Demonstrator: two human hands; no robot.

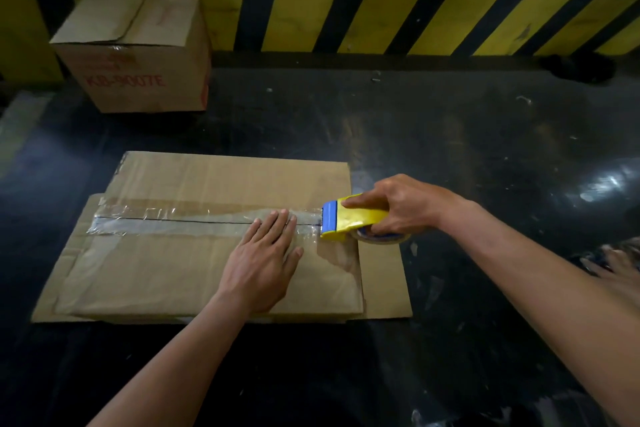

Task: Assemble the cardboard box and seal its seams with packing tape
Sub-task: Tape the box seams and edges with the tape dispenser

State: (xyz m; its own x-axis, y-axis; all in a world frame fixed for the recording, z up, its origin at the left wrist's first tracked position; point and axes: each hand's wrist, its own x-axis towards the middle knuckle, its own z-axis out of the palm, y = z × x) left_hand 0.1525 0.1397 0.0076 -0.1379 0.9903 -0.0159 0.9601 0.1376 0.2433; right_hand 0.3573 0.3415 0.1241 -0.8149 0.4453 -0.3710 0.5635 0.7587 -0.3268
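- Head view: a flat-topped brown cardboard box (194, 270) lies on the dark, glossy floor (450, 135), right in front of the person, with its two top flaps closed and meeting at a thin dark seam.
- A strip of clear, shiny packing tape (166, 218) runs along that seam from the box's left edge to its right edge, wrinkled in places.
- The left hand (263, 263) lies palm down on the box top. Its fingers (277, 222) are straight and close together, with the tips resting on the tape over the seam.
- The right hand (401, 204) is curled around a yellow handheld tape dispenser with a blue cutter end (356, 218). The index finger is stretched along its top, the other fingers wrap underneath.
- The blue cutter end sits on the tape at the box's right edge, just beside the left fingertips but not touching them.
- The roll of clear tape (381, 237) shows beneath the right hand.
- A wider layer of brown cardboard sticks out under the box at the left, near and right sides.
- A second, upright brown cardboard box with red print (138, 55) stands well apart at the far left, by a yellow-and-black striped wall (381, 10).
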